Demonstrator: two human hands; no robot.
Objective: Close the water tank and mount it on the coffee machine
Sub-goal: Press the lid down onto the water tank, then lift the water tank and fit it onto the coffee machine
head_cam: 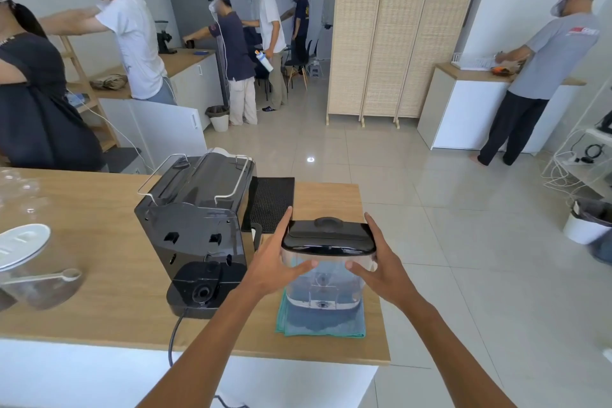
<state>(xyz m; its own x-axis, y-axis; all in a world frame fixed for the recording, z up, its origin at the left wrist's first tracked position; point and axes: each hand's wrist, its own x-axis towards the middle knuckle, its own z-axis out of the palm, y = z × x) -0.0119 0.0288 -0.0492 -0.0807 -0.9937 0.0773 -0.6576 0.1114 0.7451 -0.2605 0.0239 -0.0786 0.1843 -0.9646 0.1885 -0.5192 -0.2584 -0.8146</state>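
Observation:
A clear water tank [323,285] with a black lid [328,237] on top stands over a folded teal cloth [319,325] near the counter's right end. My left hand [276,258] grips its left side and my right hand [381,258] grips its right side, thumbs across the front just under the lid. The black coffee machine [195,228] stands just left of the tank with its back toward me. Its round tank socket [202,291] on the base is bare.
A black drip mat [273,202] lies behind the tank. At the counter's left are a lidded jar [23,262] with a scoop [71,275] and glassware. The machine's cord [174,338] hangs over the front edge. The wooden counter [109,301] ends just right of the cloth. Several people work beyond.

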